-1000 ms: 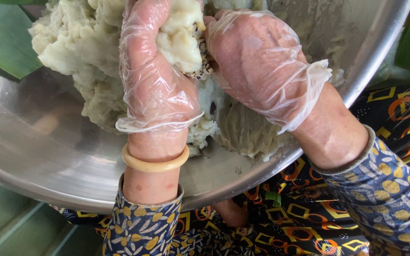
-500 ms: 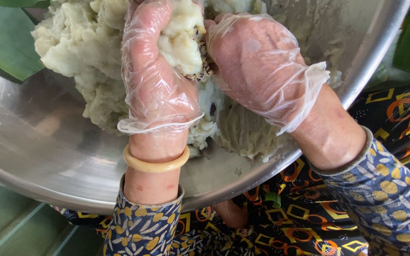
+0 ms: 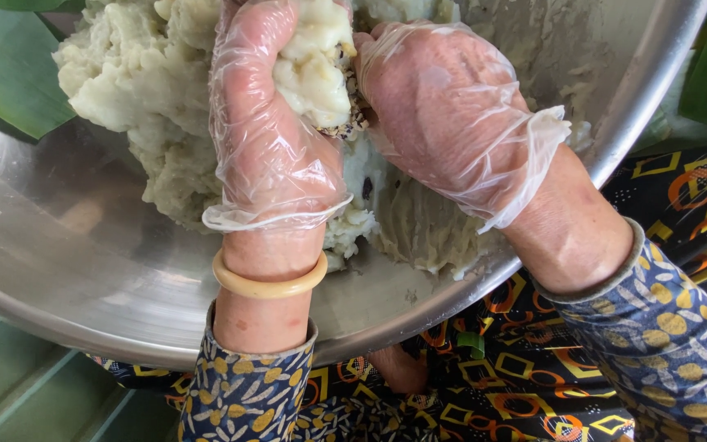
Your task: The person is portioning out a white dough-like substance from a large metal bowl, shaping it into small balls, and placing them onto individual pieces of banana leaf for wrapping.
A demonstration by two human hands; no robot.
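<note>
Green slatted flooring shows below a wide, shallow stainless-steel bowl (image 3: 83, 270) resting over a lap in dark patterned cloth. Nearest the bowl's front rim, two wrists in blue floral sleeves enter, the left one ringed by a cream bangle (image 3: 269, 282). Further in, the left hand (image 3: 267, 131), in a clear plastic glove, clenches a pale, sticky lump of dough (image 3: 314, 69) lifted above the mass; the gloved right hand (image 3: 452, 106) presses against it, fingers hidden. Beyond, the pale dough mass (image 3: 141, 82) heaps toward the far rim.

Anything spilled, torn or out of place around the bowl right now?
Nothing stands out. The pale dough sits inside the steel bowl, with smears only on its inner wall. Both clear gloves look whole; the left hand grips a lump of dough and the right hand presses beside it.
</note>
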